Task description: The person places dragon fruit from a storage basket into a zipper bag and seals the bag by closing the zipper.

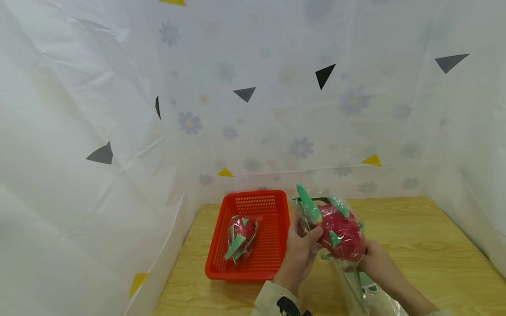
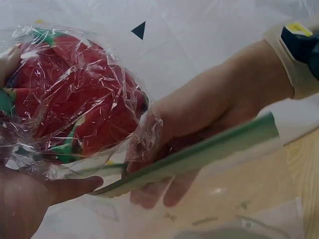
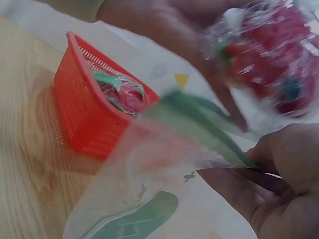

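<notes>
My left hand (image 1: 298, 252) holds a dragon fruit (image 1: 341, 232), pink-red with green scales and wrapped in crinkled clear plastic; the thumb lies on its near side. My right hand (image 1: 379, 263) is just below the fruit's right end. In the right wrist view my right hand (image 3: 291, 179) pinches the green-edged rim of a clear printed plastic bag (image 3: 144, 179). The bag (image 2: 239, 174) hangs beneath the fruit, its mouth parted in the left wrist view. A second wrapped dragon fruit (image 1: 241, 235) lies in the red basket (image 1: 215, 263).
The basket stands on a wood-grain table (image 1: 419, 237), left of my hands. White sheeting (image 1: 276, 123) with flowers and triangles encloses the table at the back and sides. A dark device (image 1: 288, 305) sits on my left wrist.
</notes>
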Motion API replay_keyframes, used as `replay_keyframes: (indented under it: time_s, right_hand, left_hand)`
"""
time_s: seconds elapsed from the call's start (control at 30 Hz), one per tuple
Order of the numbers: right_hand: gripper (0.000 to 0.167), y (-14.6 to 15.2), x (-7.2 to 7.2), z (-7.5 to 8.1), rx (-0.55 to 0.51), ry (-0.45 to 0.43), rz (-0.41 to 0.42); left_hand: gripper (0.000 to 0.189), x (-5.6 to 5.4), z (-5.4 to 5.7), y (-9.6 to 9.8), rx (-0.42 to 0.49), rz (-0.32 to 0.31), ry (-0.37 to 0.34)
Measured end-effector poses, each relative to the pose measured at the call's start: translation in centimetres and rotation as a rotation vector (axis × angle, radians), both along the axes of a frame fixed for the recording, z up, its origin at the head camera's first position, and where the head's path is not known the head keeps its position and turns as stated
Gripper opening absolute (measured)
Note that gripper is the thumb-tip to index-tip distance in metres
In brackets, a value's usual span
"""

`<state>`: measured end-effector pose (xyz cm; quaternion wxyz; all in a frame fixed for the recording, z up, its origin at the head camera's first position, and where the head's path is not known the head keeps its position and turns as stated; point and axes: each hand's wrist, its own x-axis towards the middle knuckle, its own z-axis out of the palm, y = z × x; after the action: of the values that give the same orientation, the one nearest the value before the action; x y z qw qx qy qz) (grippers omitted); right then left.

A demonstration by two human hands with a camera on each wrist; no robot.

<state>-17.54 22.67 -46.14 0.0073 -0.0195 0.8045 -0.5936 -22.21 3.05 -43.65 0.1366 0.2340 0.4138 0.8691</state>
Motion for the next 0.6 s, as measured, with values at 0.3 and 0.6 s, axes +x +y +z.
replay_keyframes:
  time_s: [0.3, 0.6]
  right_hand:
    - [0.027, 0.6, -0.2, 0.5, -0.077, -0.132, 0.008]
    - [0.032, 1.1, -0.1, 1.1, 0.005, -0.116, -0.019]
  left_hand:
    - [0.043, -0.5, -2.7, -0.9, -0.154, 0.087, -0.003]
    - [0.042, -0.8, -4.7, -1.9, -0.363, 0.129, 0.050]
